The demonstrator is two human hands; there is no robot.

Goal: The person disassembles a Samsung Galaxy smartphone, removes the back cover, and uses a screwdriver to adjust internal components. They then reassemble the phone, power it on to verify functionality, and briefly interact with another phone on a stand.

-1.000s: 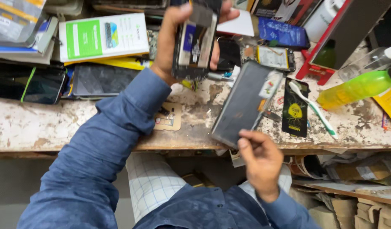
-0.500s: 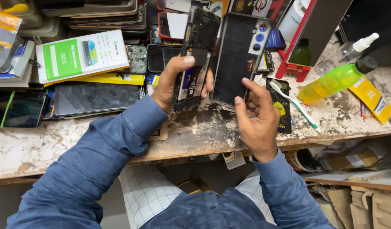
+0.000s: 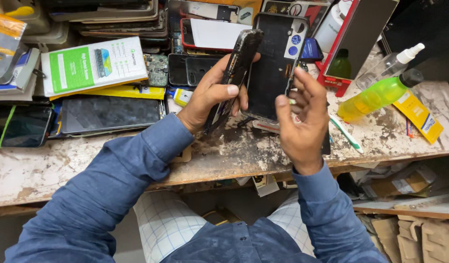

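**Inspector:** Start with the largest item.

**Assistant:** The workbench [image 3: 244,156], a worn top, pale paint flaking, dark grime at the centre. Its front edge runs bare left and right of the arms; the back half is crowded with stacked phone screens [image 3: 110,113] and a white-and-green box [image 3: 95,65].

**Inspector:** Next?

**Assistant:** A flat black back panel [image 3: 273,68], rectangular with rounded corners, matt inside, stickers near its top. It stands upright above the bench centre. The right hand [image 3: 300,122] holds it at the lower right edge, fingers loosely curled, thumb raised.

**Inspector:** And the left?

**Assistant:** The left hand [image 3: 212,95] is closed around a phone body [image 3: 234,73], dark and scuffed, seen edge-on, just beside the panel; whether they touch I cannot tell.

**Inspector:** Smaller items?

**Assistant:** A green plastic bottle [image 3: 375,97] lies on its side to the right, near a white-and-green toothbrush [image 3: 346,134]. Open bench remains right of those.
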